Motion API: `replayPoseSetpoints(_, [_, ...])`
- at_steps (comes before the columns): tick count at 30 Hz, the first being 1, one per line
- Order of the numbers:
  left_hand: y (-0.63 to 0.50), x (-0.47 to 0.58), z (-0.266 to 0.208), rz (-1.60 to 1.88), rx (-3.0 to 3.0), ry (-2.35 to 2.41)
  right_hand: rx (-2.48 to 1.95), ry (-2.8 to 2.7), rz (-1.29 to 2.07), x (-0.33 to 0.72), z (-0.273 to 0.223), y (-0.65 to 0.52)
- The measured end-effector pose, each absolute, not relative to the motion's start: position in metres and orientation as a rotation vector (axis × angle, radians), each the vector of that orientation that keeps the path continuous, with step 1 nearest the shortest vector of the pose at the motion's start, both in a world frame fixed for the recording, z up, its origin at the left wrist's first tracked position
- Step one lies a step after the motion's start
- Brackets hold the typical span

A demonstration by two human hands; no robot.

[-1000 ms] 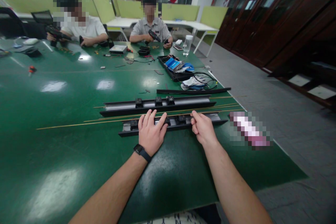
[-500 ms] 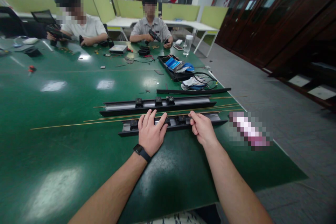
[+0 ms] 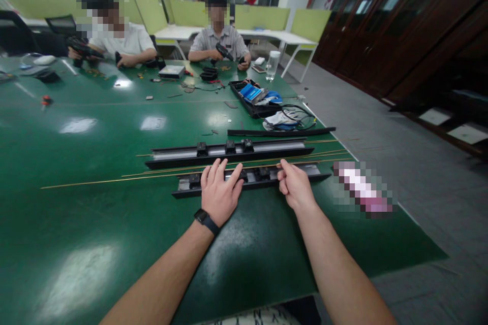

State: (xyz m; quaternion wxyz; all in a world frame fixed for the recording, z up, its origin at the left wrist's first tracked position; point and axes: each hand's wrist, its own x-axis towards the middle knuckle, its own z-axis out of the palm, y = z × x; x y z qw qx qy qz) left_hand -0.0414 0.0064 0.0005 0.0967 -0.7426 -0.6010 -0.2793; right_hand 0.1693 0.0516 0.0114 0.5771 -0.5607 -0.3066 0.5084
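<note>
My left hand (image 3: 221, 190) lies with its fingers spread over the near black rail (image 3: 186, 193) and the thin rods beside it. My right hand (image 3: 295, 185) is closed in a pinch at the rail's far edge, on the line of a long thin brass-coloured rod (image 3: 110, 182); the fingers partly hide the grip. Small black blocks (image 3: 263, 172) sit in the near rail's channel, one of them partly covered by my left fingers. Beyond it, nearly parallel, lies a second black rail (image 3: 229, 158) carrying three similar blocks.
A flat black strip (image 3: 282, 132) lies behind the rails. Farther back are white gloves (image 3: 280, 119), cables and a black tray (image 3: 251, 106). A pixelated pink-and-white item (image 3: 362, 188) is at right. Two people sit across the green table (image 3: 125, 244), holding dark tools.
My right hand has shifted slightly to the right. The left tip of the long rod reaches a little farther left. My left hand stays in place.
</note>
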Motion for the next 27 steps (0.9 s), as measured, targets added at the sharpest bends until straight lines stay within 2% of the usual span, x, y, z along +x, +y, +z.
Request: replayPoseSetpoints(27, [0.0071,-0.0401,-0.0013,-0.852,-2.183,-1.772,-1.320,-0.819,1.215,0.1705,0.0117,0.0525])
